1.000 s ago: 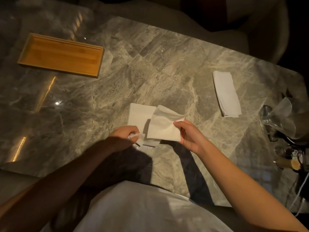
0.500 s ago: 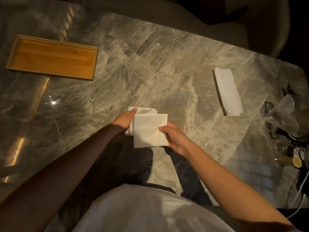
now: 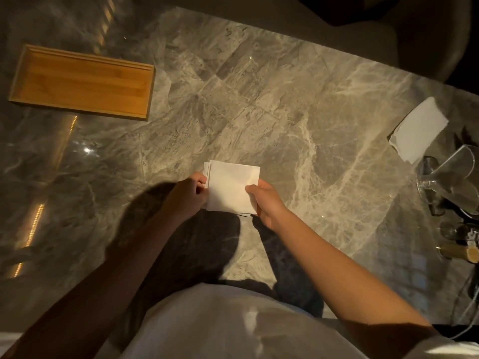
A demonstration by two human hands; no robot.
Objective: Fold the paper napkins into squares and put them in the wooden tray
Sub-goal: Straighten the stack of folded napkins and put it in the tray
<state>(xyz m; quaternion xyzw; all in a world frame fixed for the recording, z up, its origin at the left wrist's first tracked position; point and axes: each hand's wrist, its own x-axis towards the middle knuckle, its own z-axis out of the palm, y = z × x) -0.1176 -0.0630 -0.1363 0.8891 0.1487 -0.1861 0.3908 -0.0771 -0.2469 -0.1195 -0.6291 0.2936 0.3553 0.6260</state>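
Note:
Both hands hold a small stack of white folded napkins (image 3: 229,186), squared up, just above the marble table near its front edge. My left hand (image 3: 190,194) pinches the stack's left edge. My right hand (image 3: 264,200) grips its right edge, thumb on top. The wooden tray (image 3: 83,82), long, shallow and with nothing in it, lies at the far left of the table, well away from both hands. A second pile of white napkins (image 3: 412,130), longer and rectangular, lies at the right side of the table.
The grey marble table (image 3: 259,99) spreads under everything. Tipped clear glassware (image 3: 448,177) and small dark items with a cable crowd the right edge. A padded chair (image 3: 427,35) stands beyond the far edge. My white shirt fills the bottom of the view.
The right hand brought its folded napkin over onto the one by the left hand; the two now sit aligned as one stack held from both sides.

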